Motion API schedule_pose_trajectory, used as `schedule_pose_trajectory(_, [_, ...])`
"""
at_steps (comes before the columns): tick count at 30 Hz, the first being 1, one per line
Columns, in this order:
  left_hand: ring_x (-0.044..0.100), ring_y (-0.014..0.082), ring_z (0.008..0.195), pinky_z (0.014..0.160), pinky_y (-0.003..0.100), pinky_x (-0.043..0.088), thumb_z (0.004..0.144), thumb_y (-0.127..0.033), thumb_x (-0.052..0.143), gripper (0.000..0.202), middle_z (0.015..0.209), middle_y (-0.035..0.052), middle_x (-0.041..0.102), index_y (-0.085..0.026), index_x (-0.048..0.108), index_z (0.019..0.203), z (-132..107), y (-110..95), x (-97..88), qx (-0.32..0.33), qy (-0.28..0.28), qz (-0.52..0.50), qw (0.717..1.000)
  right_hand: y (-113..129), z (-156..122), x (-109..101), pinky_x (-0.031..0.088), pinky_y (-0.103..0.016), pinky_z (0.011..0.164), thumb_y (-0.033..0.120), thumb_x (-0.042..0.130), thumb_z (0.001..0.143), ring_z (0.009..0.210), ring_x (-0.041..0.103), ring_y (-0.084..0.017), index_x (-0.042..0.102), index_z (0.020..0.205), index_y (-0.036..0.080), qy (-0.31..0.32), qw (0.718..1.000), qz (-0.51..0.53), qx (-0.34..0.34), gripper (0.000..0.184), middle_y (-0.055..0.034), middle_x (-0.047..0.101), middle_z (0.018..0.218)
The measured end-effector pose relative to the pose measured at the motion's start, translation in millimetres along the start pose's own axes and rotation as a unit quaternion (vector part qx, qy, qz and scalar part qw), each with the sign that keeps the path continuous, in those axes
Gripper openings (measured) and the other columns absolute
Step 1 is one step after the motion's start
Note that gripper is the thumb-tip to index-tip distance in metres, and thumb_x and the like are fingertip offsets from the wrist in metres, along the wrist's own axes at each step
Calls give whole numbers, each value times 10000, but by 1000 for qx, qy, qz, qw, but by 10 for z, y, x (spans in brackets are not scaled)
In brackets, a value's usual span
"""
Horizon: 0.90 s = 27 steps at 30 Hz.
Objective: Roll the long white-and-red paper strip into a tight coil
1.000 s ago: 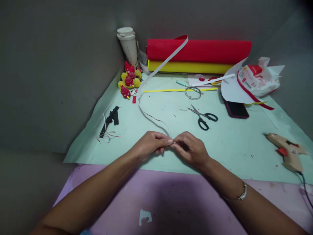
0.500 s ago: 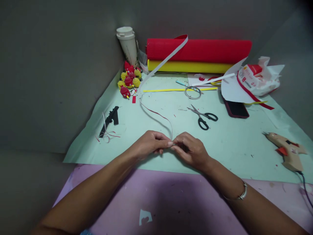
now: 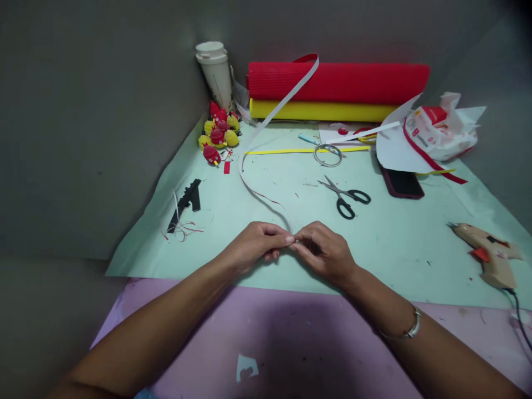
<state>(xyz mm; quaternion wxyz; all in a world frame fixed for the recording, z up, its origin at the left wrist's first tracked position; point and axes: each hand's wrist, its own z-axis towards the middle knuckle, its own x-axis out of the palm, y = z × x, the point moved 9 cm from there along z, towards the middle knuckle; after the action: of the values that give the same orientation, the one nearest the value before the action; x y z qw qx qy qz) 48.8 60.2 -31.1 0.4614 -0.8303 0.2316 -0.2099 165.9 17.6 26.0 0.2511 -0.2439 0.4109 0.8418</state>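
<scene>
Left fingers beside right fingers, both pinched

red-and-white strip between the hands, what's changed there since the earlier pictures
The middle bend of the red-and-white strip has shifted slightly to the right. Nothing was visibly taken hold of or let go: the left hand and right hand keep their grip at its near end. The scissors and glue gun stayed put.
</scene>
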Motion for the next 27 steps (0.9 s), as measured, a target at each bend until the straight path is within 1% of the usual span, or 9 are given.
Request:
schedule_pose_trajectory(6, [417, 70, 495, 474, 208, 271, 705, -389, 758, 268, 525, -29, 515, -139, 696, 782, 6, 7, -19, -3, -2, 16, 1000, -17, -4, 28, 455, -243, 567, 270, 606, 887, 674, 578, -129, 598, 880, 205, 22, 1000, 13, 5, 65, -29, 640, 776])
schedule_pose_trajectory(13, [400, 65, 475, 470, 214, 262, 722, -380, 741, 244, 522, -24, 528, -143, 696, 760, 2, 2, 4, -11, 31, 32, 999, 20, 3, 53, 465, -250, 579, 254, 590, 893, 689, 584, -131, 603, 913, 206, 46, 998, 33, -7, 54, -31, 644, 796])
schedule_pose_trajectory(16, [389, 64, 473, 467, 216, 252, 719, -384, 740, 249, 515, -28, 512, -143, 694, 756, 3, 0, -5, -14, 21, 17, 1000, 8, 1, 38, 467, -251, 575, 263, 593, 893, 709, 592, -138, 603, 916, 214, 31, 999, 20, -4, 56, -33, 649, 805])
schedule_pose_trajectory(20, [375, 62, 475, 459, 217, 234, 698, -405, 758, 275, 519, -34, 493, -142, 683, 728, 8, -5, -15, -15, 4, -11, 1000, -19, -3, -16, 464, -253, 549, 306, 636, 875, 672, 579, -136, 608, 935, 220, -12, 1000, -9, 7, 109, -34, 653, 805])
schedule_pose_trajectory(27, [383, 62, 479, 453, 214, 236, 689, -400, 774, 277, 525, -31, 505, -143, 692, 750, -1, -6, 15, -14, 15, -16, 1000, 48, 3, -37, 437, -244, 523, 268, 638, 882, 645, 569, -125, 597, 842, 213, -30, 999, -37, -19, 79, -16, 641, 722])
